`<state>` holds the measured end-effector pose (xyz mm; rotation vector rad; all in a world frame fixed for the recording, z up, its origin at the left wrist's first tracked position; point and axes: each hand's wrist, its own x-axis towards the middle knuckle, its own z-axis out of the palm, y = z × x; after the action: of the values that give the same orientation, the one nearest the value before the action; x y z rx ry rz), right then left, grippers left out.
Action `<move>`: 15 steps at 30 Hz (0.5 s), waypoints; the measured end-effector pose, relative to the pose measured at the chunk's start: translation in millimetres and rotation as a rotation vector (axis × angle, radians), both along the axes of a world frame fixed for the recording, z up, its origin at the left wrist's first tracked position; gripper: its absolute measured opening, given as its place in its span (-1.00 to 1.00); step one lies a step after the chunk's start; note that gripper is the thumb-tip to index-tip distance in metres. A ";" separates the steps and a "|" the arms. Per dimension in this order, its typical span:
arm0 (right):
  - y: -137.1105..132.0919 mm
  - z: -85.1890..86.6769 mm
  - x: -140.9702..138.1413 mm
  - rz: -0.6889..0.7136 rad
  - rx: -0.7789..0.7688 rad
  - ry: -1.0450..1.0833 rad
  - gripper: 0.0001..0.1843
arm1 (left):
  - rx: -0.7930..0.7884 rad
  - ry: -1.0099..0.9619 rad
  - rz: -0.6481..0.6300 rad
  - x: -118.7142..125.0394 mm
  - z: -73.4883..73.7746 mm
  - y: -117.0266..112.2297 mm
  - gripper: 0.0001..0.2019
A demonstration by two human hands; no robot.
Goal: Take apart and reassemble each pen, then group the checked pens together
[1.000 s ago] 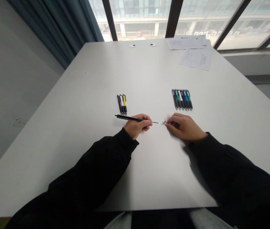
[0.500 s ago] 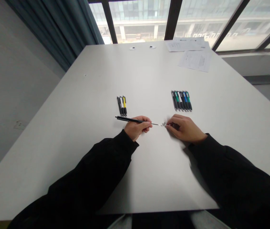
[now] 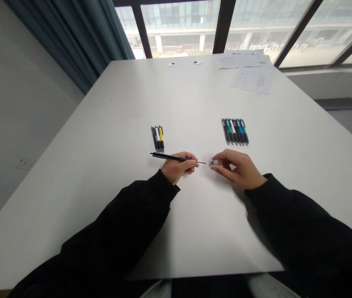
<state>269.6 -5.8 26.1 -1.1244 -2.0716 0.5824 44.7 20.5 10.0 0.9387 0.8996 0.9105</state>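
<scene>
My left hand (image 3: pixel 177 169) grips a slim black pen (image 3: pixel 169 157) near its thin metal tip, and the pen's dark barrel sticks out to the left. My right hand (image 3: pixel 236 169) faces it, with thumb and forefinger pinching a tiny silver metal piece (image 3: pixel 213 162) at the tip's end. The piece is too small to identify. Behind the hands, a small group of click pens (image 3: pixel 157 138) lies side by side, one of them yellow. Several more click pens (image 3: pixel 235 131), with green, white and blue barrels, lie in a row to the right.
Everything rests on a large white table (image 3: pixel 101 165), whose near edge lies under my black sleeves. Printed papers (image 3: pixel 252 79) lie at the far right corner, and two small round discs (image 3: pixel 171 64) sit near the far edge. Windows and a dark curtain lie beyond.
My right hand's fingers have spread and lifted slightly around the silver piece. The left hand and pen have barely moved. The whole view has tilted slightly.
</scene>
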 end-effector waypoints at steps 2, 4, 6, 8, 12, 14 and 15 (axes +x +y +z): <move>-3.0 -0.3 -5.4 0.028 -0.021 0.041 -0.80 | 0.010 -0.001 -0.013 0.0 -0.7 0.3 -0.81; -4.9 -1.6 -10.3 0.037 -0.018 0.059 -0.84 | 0.017 0.001 -0.023 0.1 -1.2 0.5 -0.80; -6.0 -2.3 -14.3 0.031 -0.015 0.073 -0.88 | 0.025 0.008 -0.033 0.1 -1.4 0.6 -0.80; -6.2 -1.5 -16.0 0.024 -0.027 0.085 -0.89 | 0.030 0.020 -0.041 0.0 -1.2 0.6 -0.80; -2.7 3.9 -4.0 0.001 -0.113 0.119 -0.86 | 0.007 -0.004 0.001 -1.4 -0.6 1.0 -0.80; 0.9 5.5 10.8 -0.010 -0.209 0.141 -0.82 | -0.024 -0.052 0.031 -2.3 -0.5 1.7 -0.79; 2.7 5.3 19.3 -0.006 -0.268 0.152 -0.79 | -0.038 -0.075 0.041 -2.7 -0.5 2.1 -0.78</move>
<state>288.9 -3.0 31.4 -1.1946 -1.8977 0.9346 42.0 22.7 9.5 0.8509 0.8713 0.9542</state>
